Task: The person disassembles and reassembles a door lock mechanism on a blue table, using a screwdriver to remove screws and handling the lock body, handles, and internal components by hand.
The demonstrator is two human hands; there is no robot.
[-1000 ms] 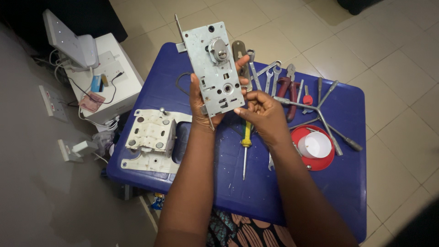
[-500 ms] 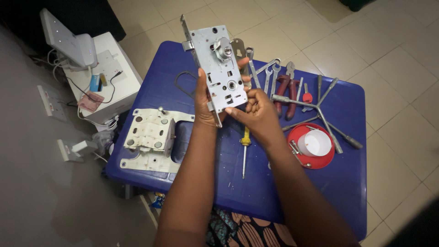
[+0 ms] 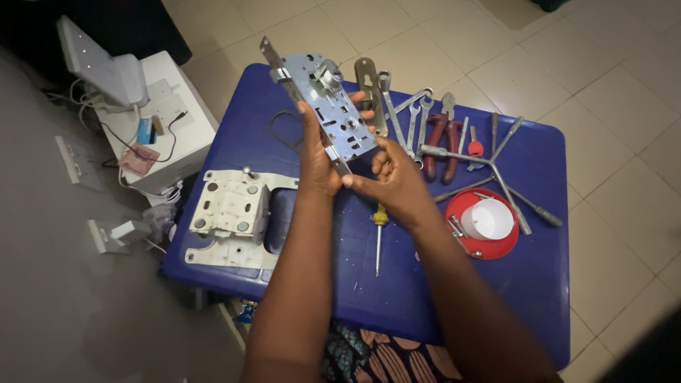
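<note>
Holding a grey rectangular metal mortise lock case (image 3: pixel 328 106) tilted above the blue table (image 3: pixel 539 284), the left hand (image 3: pixel 317 159) has its grip closed around the case's edge, while the right hand (image 3: pixel 390 181) pinches its near corner. A yellow-handled screwdriver (image 3: pixel 379 237) lies just below.

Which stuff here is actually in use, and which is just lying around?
In use: lock case, held up by left hand and right hand.
Lying about: screwdriver, spanners, pliers, red lid, white cup, white plate.
</note>
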